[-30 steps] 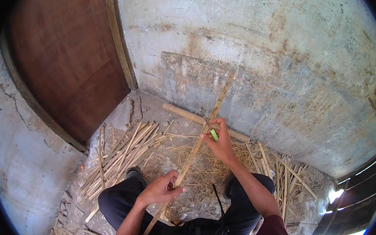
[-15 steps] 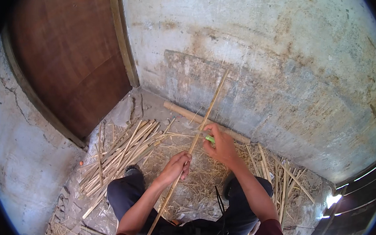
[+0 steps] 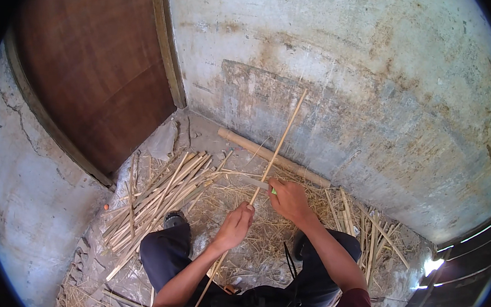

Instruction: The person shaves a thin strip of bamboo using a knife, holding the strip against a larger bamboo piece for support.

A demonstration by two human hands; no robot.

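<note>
My left hand (image 3: 235,226) grips a long thin bamboo strip (image 3: 281,140) that slants from my lap up toward the wall. Just above and to the right, my right hand (image 3: 289,199) holds a knife with a green handle (image 3: 273,191), its blade (image 3: 249,181) laid across the strip and pointing left. Both hands are close together over a bed of shavings, above my dark-trousered knees.
A pile of split bamboo strips (image 3: 161,196) lies on the floor at my left. A thicker bamboo pole (image 3: 268,155) rests along the foot of the concrete wall. More strips (image 3: 366,232) lie at my right. A brown wooden door (image 3: 91,66) stands at upper left.
My left hand has slid up the strip toward the right hand. The strip's upper end has swung more upright and reaches higher against the wall.
</note>
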